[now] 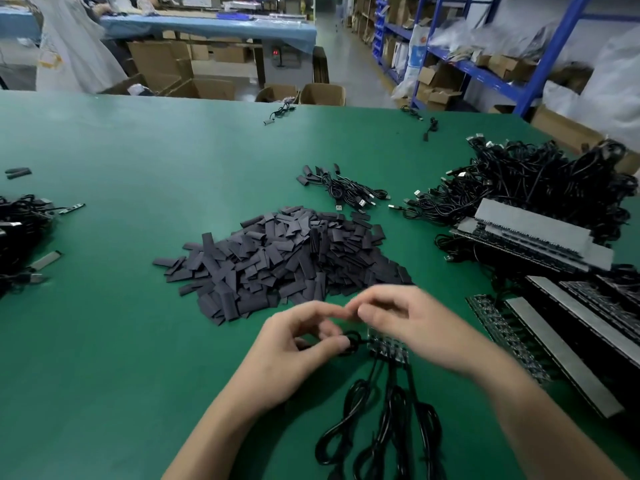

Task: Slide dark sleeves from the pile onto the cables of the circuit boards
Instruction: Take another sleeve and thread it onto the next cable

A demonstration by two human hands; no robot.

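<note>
While left hand (298,344) pinches black cable (352,340), right hand (415,327) grips board (388,345) (blurred); sleeves (294,258) flat, dark.

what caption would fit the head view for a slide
Left hand pinches a cable by the boards, right hand close above them, sleeve pile beyond on the green table.

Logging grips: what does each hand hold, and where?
Left hand pinches a black cable at its loop beside the boards; right hand is too blurred to tell.

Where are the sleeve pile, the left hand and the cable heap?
sleeve pile (284,258): head view, pile's middle.
left hand (289,367): head view, back of hand.
cable heap (523,178): head view, tangle's middle.
</note>
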